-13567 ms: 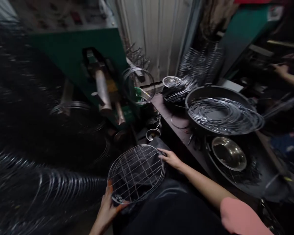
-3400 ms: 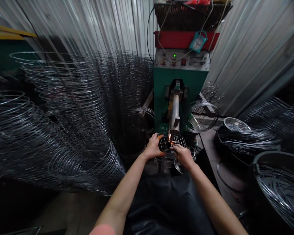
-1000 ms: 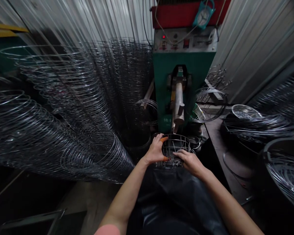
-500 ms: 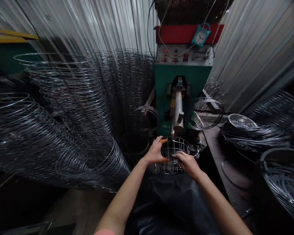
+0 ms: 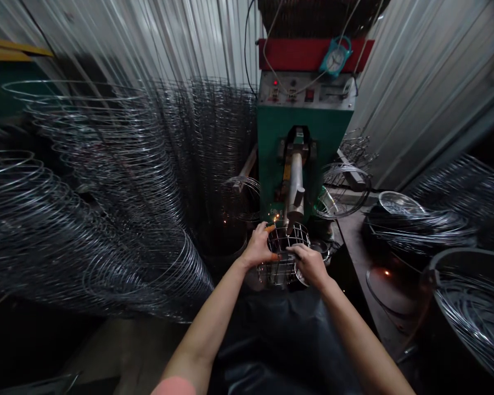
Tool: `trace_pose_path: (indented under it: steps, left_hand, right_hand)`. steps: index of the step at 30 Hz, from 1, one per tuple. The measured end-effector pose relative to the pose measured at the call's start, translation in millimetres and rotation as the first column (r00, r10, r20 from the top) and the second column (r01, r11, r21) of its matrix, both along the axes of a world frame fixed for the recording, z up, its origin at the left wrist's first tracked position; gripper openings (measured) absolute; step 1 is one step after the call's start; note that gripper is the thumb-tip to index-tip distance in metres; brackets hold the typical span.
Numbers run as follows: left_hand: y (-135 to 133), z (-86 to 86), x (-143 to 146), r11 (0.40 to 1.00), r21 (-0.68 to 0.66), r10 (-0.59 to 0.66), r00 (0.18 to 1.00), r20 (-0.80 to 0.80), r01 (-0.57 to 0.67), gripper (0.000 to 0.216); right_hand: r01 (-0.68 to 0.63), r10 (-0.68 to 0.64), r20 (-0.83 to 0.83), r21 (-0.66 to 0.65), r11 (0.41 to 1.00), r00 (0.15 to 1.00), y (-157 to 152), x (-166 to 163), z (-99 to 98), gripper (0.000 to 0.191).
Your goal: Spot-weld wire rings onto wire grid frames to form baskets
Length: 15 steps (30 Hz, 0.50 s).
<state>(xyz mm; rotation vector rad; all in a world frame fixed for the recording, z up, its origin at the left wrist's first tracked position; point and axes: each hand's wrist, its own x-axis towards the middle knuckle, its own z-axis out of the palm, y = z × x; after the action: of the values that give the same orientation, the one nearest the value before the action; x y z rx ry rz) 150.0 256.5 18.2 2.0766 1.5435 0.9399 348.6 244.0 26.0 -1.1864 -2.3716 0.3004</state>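
A round wire basket sits tilted under the metal arm of a green welding machine. My left hand grips the basket's left rim, with orange caps on finger and thumb. My right hand holds its right rim. The top of the basket touches the arm's tip, and small sparks show around it.
Long stacks of wire rings fill the left side. On the right, a dark bench carries tubs of wire hoops and a steel bowl. Corrugated metal walls stand behind. A dark apron covers my lap.
The basket has been lifted slightly and pressed against the machine arm's tip, and sparks now show there. Both hands keep their hold on the rim.
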Motion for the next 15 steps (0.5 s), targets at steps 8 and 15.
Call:
trace_pose_path:
  steps: [8,15]
  left_hand:
    - [5,1.1,3,0.997,0.033,0.071,0.997,0.005,-0.071,0.095]
    - [13,7.5,3,0.978,-0.027,0.209,0.978,0.031,-0.208,0.093]
  right_hand:
    - [0.215,-0.313,-0.487,-0.247,0.945,0.815,-16,15,-14.2,0.044]
    - [0.246,-0.581,-0.503,-0.583,0.775,0.639,-84,62,-100.0,0.036]
